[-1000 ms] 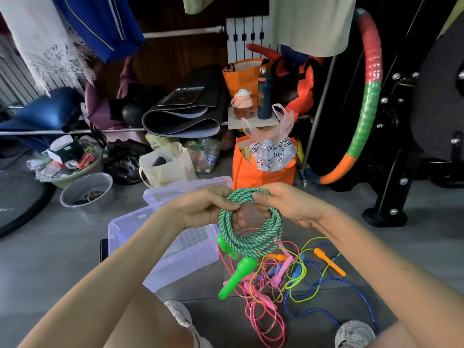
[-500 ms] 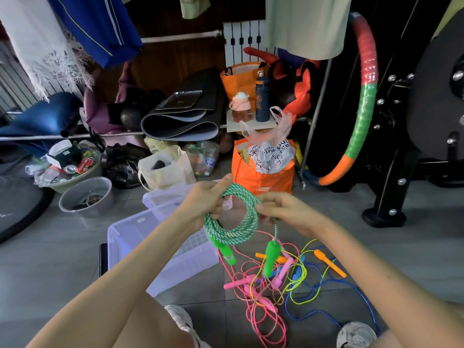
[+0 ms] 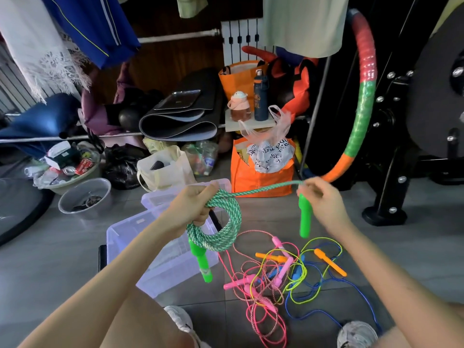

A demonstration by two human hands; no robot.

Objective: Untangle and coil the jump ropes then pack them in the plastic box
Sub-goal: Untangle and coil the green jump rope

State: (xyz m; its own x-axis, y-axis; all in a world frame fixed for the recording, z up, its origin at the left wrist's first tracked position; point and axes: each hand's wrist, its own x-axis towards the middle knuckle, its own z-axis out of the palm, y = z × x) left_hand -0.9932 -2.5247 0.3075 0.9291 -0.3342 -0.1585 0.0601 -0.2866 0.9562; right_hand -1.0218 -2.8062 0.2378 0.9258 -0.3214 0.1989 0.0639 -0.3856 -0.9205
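Green-and-white braided rope (image 3: 221,234) with bright green handles (image 3: 304,217); translucent lilac box (image 3: 173,267).

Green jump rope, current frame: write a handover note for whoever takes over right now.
Left hand grips the green rope coil, one handle hanging below. Right hand pinches the free end above the second handle.
Plastic box open on the floor behind the left forearm.
Done: green rope mostly coiled.
Left: secure its tail, box it; untangle the pink, yellow and blue ropes heaped on the floor.
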